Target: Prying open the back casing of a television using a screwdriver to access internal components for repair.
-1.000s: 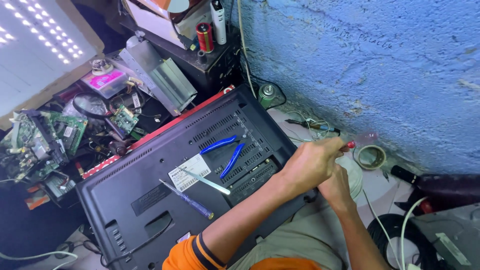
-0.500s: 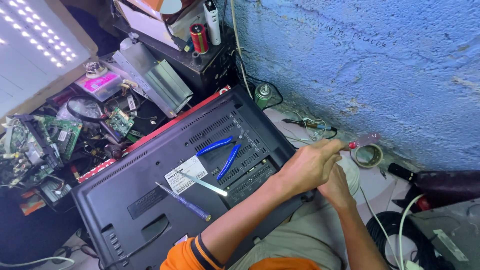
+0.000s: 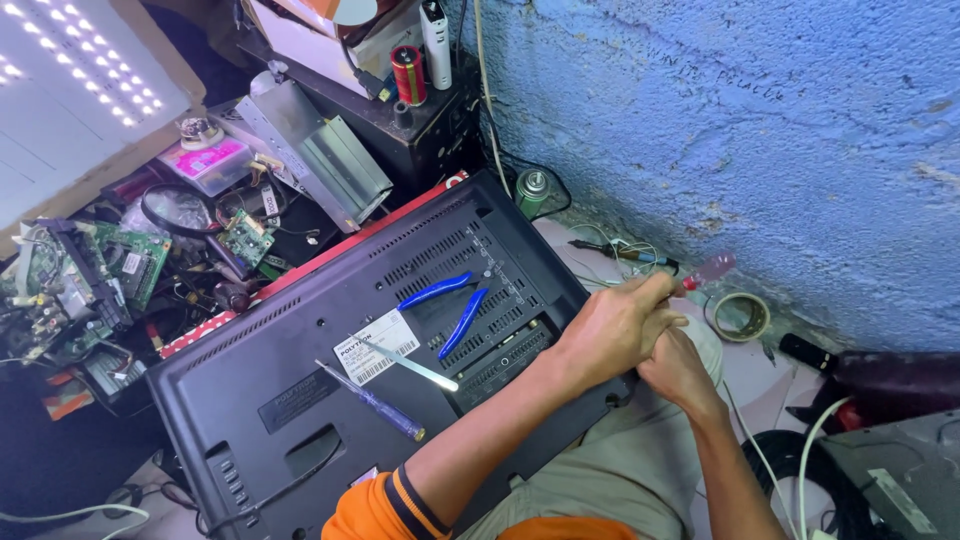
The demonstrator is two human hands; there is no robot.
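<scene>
The black back cover of a flat television (image 3: 300, 400) lies face down in front of me. My left hand (image 3: 615, 325) is at its right edge, closed around a screwdriver with a translucent red handle (image 3: 710, 268) that sticks out toward the blue wall. Just below it, my right hand (image 3: 680, 375) is tucked against the cover's edge with its fingers hidden under the left hand. Blue-handled cutters (image 3: 450, 305), a blue screwdriver (image 3: 375, 402) and a pale tool (image 3: 415, 368) rest on the cover.
A roll of tape (image 3: 740, 315) and a green spray can (image 3: 532, 190) sit by the blue wall (image 3: 760, 130). Circuit boards (image 3: 90, 265), a magnifier (image 3: 180, 210) and a metal box (image 3: 315, 150) crowd the left. Cables (image 3: 800, 470) lie at the right.
Both hands stay together at the television's right edge, shifting only slightly. The view has drifted a little.
</scene>
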